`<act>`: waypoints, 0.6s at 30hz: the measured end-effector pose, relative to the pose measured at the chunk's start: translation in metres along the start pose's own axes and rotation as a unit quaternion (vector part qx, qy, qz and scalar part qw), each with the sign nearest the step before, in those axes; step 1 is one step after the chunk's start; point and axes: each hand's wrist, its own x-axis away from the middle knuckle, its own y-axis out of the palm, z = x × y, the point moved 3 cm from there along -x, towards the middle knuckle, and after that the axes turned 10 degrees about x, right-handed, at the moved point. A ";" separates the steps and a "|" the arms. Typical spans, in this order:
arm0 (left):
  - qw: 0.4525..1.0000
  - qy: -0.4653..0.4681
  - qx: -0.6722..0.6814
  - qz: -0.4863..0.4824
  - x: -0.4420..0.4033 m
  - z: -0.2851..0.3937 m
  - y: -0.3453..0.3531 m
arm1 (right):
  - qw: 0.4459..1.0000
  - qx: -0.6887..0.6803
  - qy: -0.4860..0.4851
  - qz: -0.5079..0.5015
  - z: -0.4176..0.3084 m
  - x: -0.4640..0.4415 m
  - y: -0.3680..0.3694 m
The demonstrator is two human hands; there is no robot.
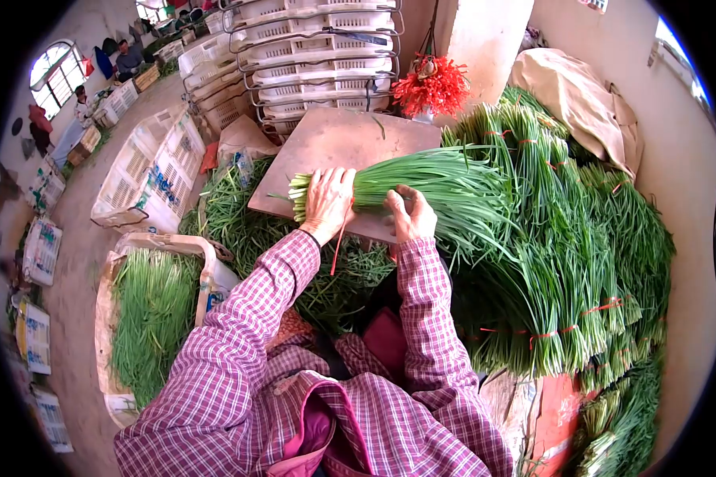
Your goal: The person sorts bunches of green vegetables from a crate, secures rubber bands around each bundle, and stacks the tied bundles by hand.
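Note:
A bundle of garlic chives (pixel 429 183) lies across a square board (pixel 326 143), its pale cut ends to the left and its green leaves fanning right. My left hand (pixel 330 199) is wrapped over the bundle near the cut ends, pressing it on the board. A red tie (pixel 338 248) hangs down below that hand. At the near side of the leaves is my right hand (pixel 410 213), its thumb and fingers curled together. Whatever its fingertips pinch is too small to make out.
Tied chive bundles (pixel 549 238) are heaped on the right. Loose chives (pixel 254 246) lie below the board, and a crate (pixel 215 270) of chives stands at left. Stacked white crates (pixel 318 63) and red ties (pixel 431 83) are behind. People sit far left.

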 end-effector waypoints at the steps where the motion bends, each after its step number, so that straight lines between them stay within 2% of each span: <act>1: 1.000 -0.002 0.002 0.015 0.003 0.000 -0.008 | 1.000 0.000 -0.013 -0.003 -0.004 0.000 0.006; 4: 0.999 -0.005 -0.001 0.048 0.016 -0.001 -0.031 | 0.997 -0.053 -0.053 0.000 -0.036 0.020 0.022; 6: 0.998 -0.035 -0.005 0.058 0.023 -0.006 -0.041 | 0.987 -0.081 -0.130 0.036 -0.045 0.028 0.038; 8: 0.996 -0.042 -0.023 0.080 0.030 -0.010 -0.051 | 0.952 0.062 -0.278 0.109 -0.063 0.042 0.046; 10: 0.994 -0.051 -0.036 0.086 0.037 -0.020 -0.056 | 0.948 0.108 -0.286 0.083 -0.075 0.056 0.059; 12: 0.991 -0.024 -0.028 0.126 0.042 -0.019 -0.072 | 0.935 0.038 -0.345 0.066 -0.084 0.063 0.074; 15: 0.988 -0.047 0.005 0.144 0.048 -0.019 -0.090 | 0.948 -0.048 -0.311 -0.052 -0.088 0.077 0.096; 16: 0.986 -0.035 0.027 0.159 0.051 -0.025 -0.094 | 0.953 -0.101 -0.253 -0.133 -0.093 0.087 0.100; 18: 0.988 -0.053 0.066 0.130 0.057 -0.032 -0.099 | 0.925 -0.126 -0.250 -0.259 -0.104 0.112 0.105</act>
